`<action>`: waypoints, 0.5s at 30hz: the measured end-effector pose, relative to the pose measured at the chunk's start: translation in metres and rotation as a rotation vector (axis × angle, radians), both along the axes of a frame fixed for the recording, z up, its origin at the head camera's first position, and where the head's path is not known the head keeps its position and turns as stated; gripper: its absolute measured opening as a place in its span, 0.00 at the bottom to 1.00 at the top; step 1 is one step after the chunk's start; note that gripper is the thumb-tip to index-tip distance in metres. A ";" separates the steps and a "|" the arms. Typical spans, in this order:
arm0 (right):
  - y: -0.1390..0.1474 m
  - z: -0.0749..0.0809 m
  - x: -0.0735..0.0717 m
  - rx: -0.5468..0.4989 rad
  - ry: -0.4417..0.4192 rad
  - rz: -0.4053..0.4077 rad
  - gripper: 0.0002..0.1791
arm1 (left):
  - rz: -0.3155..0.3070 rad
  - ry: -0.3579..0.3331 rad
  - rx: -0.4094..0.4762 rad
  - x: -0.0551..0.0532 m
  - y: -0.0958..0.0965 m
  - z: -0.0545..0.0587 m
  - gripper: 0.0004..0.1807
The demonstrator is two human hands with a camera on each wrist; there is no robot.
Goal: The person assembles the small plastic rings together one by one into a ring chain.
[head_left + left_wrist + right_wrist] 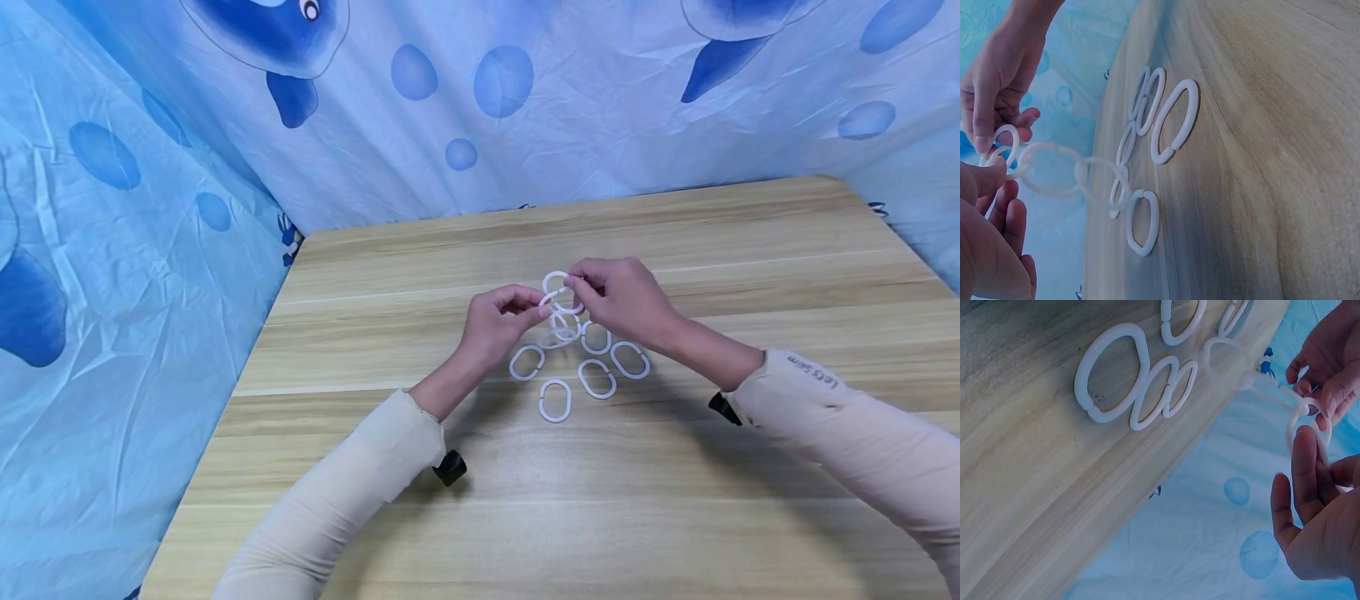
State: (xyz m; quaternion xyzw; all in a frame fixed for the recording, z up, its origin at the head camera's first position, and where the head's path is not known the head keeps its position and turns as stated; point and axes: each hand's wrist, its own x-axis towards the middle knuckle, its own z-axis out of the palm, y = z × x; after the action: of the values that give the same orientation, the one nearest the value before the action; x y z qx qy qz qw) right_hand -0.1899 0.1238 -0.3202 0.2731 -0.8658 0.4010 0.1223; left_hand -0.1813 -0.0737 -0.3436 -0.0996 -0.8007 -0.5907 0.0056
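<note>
My left hand (495, 323) pinches a white oval plastic curtain ring between thumb and fingertips. From it hangs a short chain of linked curtain rings, whose pale loop (1054, 194) shows in the left wrist view. On the other side, my right hand (624, 302) pinches another white curtain ring (554, 273) by its side, right against the left hand's ring. The two hands nearly meet above the table. Fingers partly cover both held rings, so whether they are joined cannot be told. Loose curtain rings (541, 408) with small gaps lie just below the hands.
Several white rings are spread over the wood-grain table (645, 517), including one at the left (513, 367) and one at the right (613, 360). A blue sheet (600, 125) with whale and bubble prints hangs behind the table's far edge and along its left side.
</note>
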 end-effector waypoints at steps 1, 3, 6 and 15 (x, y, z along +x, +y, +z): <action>0.000 0.000 0.000 0.009 -0.007 0.008 0.09 | 0.001 -0.002 -0.001 0.000 0.000 0.000 0.06; 0.000 0.000 0.000 0.016 -0.012 0.024 0.08 | 0.013 -0.004 -0.008 0.000 0.000 0.000 0.06; 0.000 -0.001 0.001 0.020 -0.036 0.042 0.08 | 0.039 0.003 -0.017 0.000 -0.001 0.000 0.06; 0.000 -0.001 0.000 0.049 -0.175 0.071 0.09 | 0.079 0.036 -0.022 -0.001 -0.001 -0.001 0.06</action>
State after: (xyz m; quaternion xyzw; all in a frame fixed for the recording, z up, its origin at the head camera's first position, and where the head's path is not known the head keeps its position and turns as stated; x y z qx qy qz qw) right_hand -0.1900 0.1238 -0.3209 0.2702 -0.8726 0.4062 0.0251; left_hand -0.1827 -0.0745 -0.3441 -0.0787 -0.8103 -0.5792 0.0423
